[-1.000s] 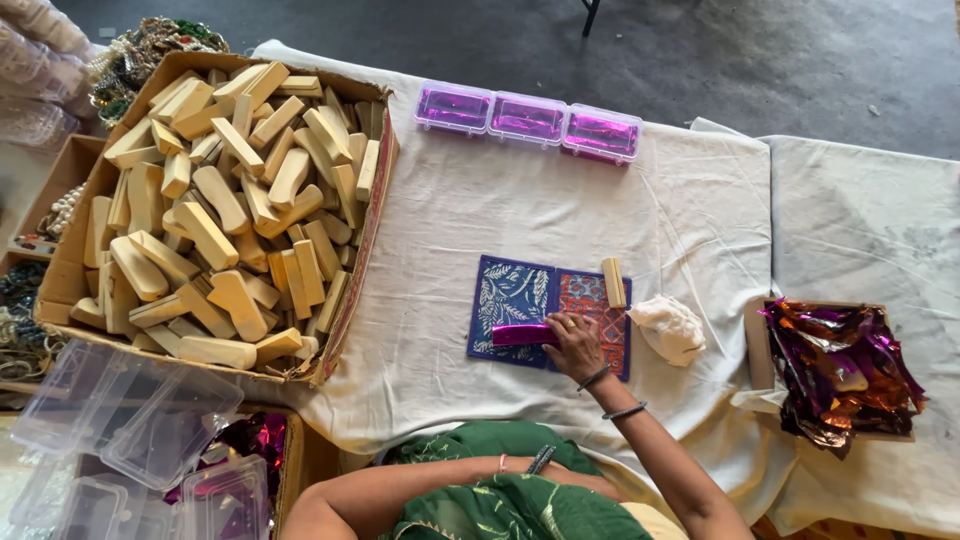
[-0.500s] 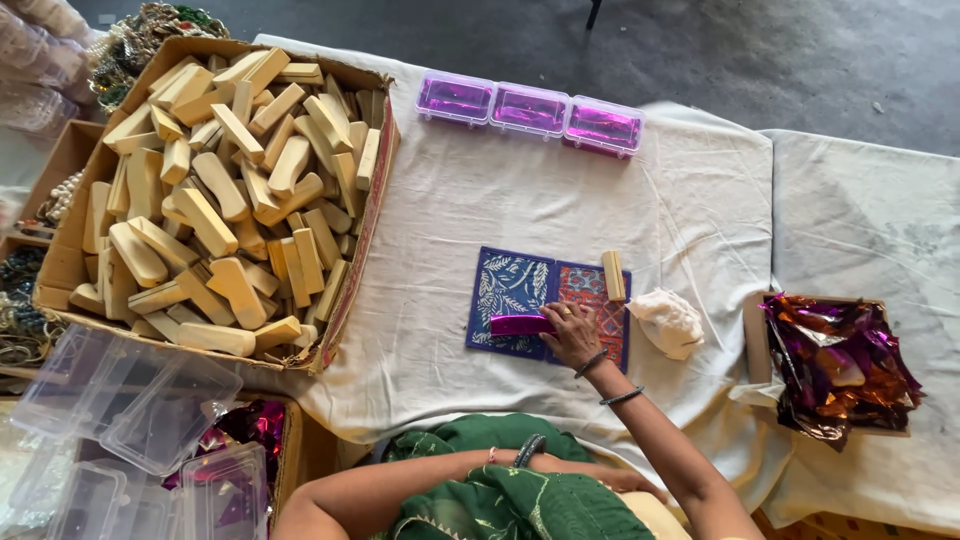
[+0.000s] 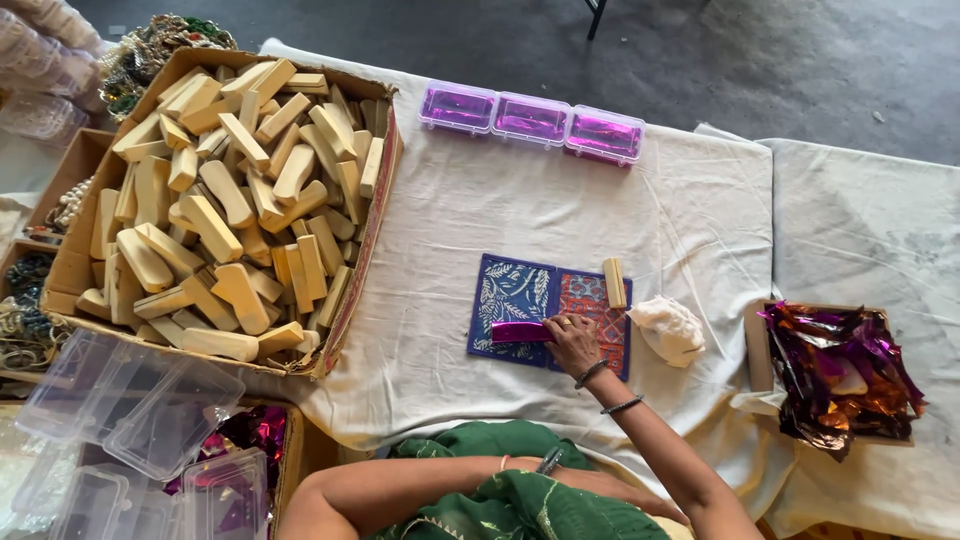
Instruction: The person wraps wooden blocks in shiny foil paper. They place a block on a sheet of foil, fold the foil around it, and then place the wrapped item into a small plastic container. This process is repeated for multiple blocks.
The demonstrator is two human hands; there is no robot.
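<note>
Purple foil-wrapped block (image 3: pixel 518 332) remains on the patterned mat (image 3: pixel 510 295), right hand (image 3: pixel 572 343) still clamped on it.

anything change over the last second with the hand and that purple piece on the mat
Almost nothing. The right hand stays pressed on the purple foil-wrapped piece on the blue patterned mat. The bare wooden block, box of blocks and purple cases stayed put.

Glossy foil-wrapped block (image 3: pixel 518 332), matt cloth (image 3: pixel 560 210)
</note>
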